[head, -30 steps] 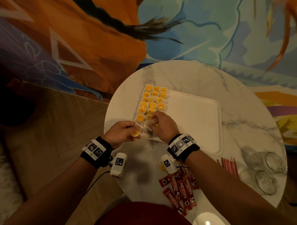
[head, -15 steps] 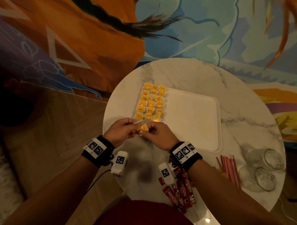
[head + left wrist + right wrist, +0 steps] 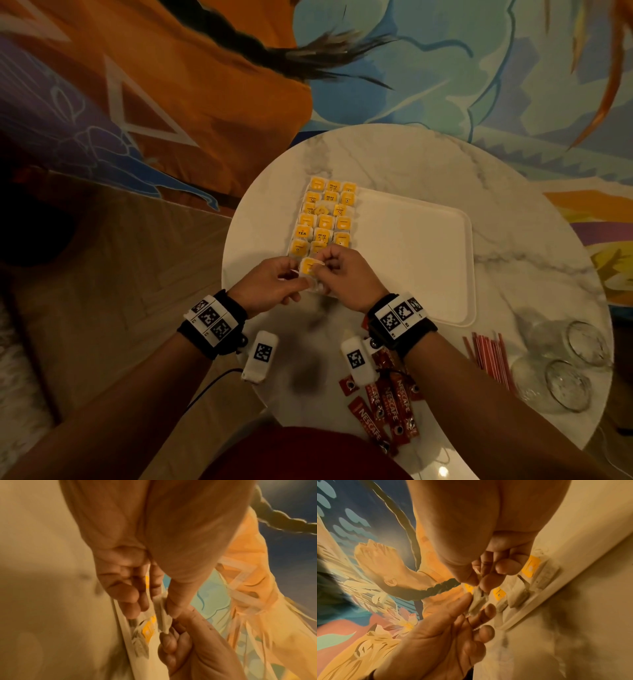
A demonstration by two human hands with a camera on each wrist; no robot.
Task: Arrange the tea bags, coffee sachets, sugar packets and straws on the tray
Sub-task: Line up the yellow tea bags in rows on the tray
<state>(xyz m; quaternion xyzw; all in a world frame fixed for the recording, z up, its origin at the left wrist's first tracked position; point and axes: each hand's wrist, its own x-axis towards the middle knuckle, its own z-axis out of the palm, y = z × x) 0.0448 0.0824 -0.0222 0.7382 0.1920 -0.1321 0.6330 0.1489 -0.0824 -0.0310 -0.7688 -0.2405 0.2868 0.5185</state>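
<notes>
A white tray (image 3: 414,260) lies on the round marble table (image 3: 411,161). Rows of yellow-labelled tea bags (image 3: 323,219) fill its left side. Both hands meet at the tray's near left corner. My left hand (image 3: 274,286) and right hand (image 3: 339,270) pinch one tea bag (image 3: 308,266) between thumbs and fingers. The left wrist view shows that tea bag (image 3: 163,613) held by both hands above the tray edge. From the right wrist, the pinched tea bag (image 3: 478,600) hangs beside the last row of tea bags (image 3: 530,568). Red coffee sachets (image 3: 387,407) and red straws (image 3: 486,356) lie on the table near me.
Two clear glasses (image 3: 565,366) stand at the table's right edge. The tray's right part (image 3: 428,281) holds nothing. A painted wall (image 3: 445,68) rises behind the table. Wooden floor (image 3: 102,274) lies to the left.
Both hands drew back from the tray's corner with the tea bag half a second ago and have now moved forward over that corner again.
</notes>
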